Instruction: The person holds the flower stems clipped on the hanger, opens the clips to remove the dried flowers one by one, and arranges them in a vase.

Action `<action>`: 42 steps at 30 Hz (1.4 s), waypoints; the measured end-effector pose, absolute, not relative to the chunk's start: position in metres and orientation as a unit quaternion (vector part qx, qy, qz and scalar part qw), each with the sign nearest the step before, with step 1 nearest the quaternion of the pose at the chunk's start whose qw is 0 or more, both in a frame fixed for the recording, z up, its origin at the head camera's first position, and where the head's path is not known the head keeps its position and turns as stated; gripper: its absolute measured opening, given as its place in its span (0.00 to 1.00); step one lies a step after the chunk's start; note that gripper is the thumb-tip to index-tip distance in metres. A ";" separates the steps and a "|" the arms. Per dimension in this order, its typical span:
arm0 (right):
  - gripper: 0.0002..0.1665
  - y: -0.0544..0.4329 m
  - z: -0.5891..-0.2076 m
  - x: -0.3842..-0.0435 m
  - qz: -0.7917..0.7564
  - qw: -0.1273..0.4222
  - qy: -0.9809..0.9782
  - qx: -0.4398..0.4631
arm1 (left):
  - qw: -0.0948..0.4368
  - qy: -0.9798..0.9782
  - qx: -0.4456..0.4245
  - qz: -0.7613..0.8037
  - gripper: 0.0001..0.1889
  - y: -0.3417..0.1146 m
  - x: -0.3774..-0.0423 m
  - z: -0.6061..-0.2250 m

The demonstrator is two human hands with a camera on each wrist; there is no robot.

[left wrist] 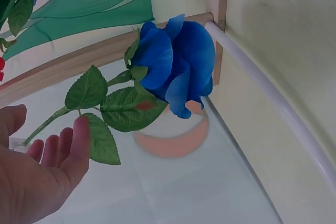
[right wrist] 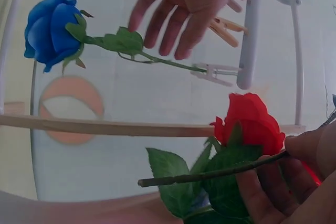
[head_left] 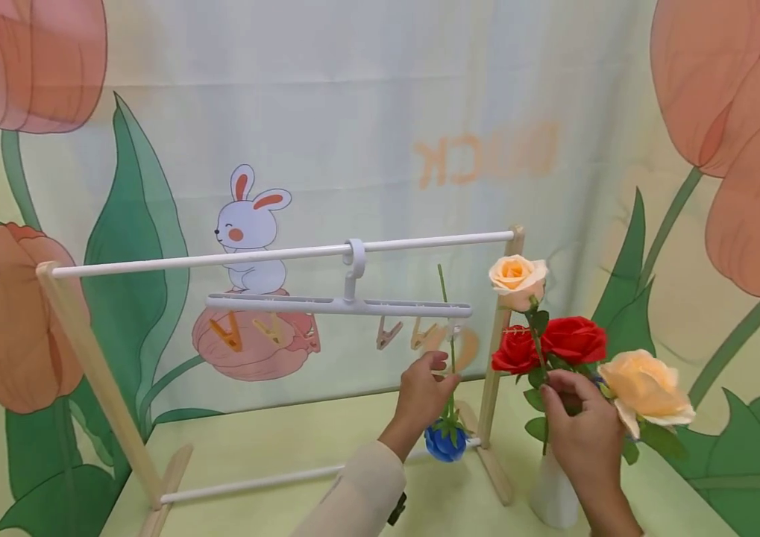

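Observation:
A blue rose (head_left: 445, 441) hangs bloom down, its stem caught in a clear clip (right wrist: 215, 73) at the hanger's right end. My left hand (head_left: 425, 395) is beside that stem, fingers loosely extended; in the left wrist view the hand (left wrist: 44, 174) lies by the rose's leaves (left wrist: 86, 87). With thumb and fingers, my right hand (head_left: 584, 421) pinches a dark green stem (right wrist: 210, 175), whose cut lower end is free. In the head view this stem runs up to a peach rose (head_left: 517, 280). Red roses (head_left: 574, 340) and another peach rose (head_left: 648, 388) crowd around this hand.
A white vase (head_left: 554, 496) stands below my right hand. The grey hanger (head_left: 286, 303) hooks over the white rail (head_left: 252, 256) of a wooden-legged rack (head_left: 101, 388). Several coloured clips hang from it, including an orange clip (head_left: 225, 333). A printed curtain (head_left: 366, 149) stands behind.

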State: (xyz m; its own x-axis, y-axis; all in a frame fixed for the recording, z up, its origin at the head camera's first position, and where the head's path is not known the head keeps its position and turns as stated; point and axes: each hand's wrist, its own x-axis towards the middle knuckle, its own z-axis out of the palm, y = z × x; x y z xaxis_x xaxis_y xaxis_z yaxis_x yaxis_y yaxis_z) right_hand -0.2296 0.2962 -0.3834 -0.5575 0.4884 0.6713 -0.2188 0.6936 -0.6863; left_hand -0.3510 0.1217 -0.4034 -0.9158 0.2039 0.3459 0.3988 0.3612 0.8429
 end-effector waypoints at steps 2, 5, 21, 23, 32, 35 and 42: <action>0.11 0.299 -0.381 -0.229 0.377 0.475 -0.790 -0.087 | 0.090 -0.820 -0.182 -0.536 0.20 0.124 -0.353 -0.407; 0.10 0.302 -0.375 -0.228 0.368 0.485 -0.787 -0.101 | 0.088 -0.821 -0.181 -0.534 0.21 0.127 -0.356 -0.410; 0.09 0.317 -0.365 -0.230 0.360 0.521 -0.764 -0.122 | 0.098 -0.830 -0.171 -0.522 0.06 0.133 -0.357 -0.411; 0.09 0.319 -0.366 -0.230 0.359 0.520 -0.765 -0.125 | 0.092 -0.829 -0.170 -0.524 0.06 0.133 -0.357 -0.410; 0.09 0.333 -0.383 -0.233 0.332 0.491 -0.796 -0.127 | 0.091 -0.831 -0.173 -0.521 0.06 0.130 -0.354 -0.407; 0.08 0.337 -0.389 -0.232 0.329 0.467 -0.808 -0.142 | 0.083 -0.829 -0.177 -0.523 0.07 0.129 -0.354 -0.408; 0.11 0.331 -0.389 -0.230 0.355 0.426 -0.816 -0.165 | 0.093 -0.829 -0.180 -0.521 0.07 0.122 -0.355 -0.410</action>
State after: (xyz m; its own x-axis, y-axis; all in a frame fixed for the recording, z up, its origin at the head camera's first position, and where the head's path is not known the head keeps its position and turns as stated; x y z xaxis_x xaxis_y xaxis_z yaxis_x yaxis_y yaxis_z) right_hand -0.2296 0.3310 -0.3889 -0.5833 0.5714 0.5773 -0.0323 0.6939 -0.7194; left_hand -0.3548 0.1224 -0.4095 -0.9176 0.2020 0.3423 0.3960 0.3914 0.8306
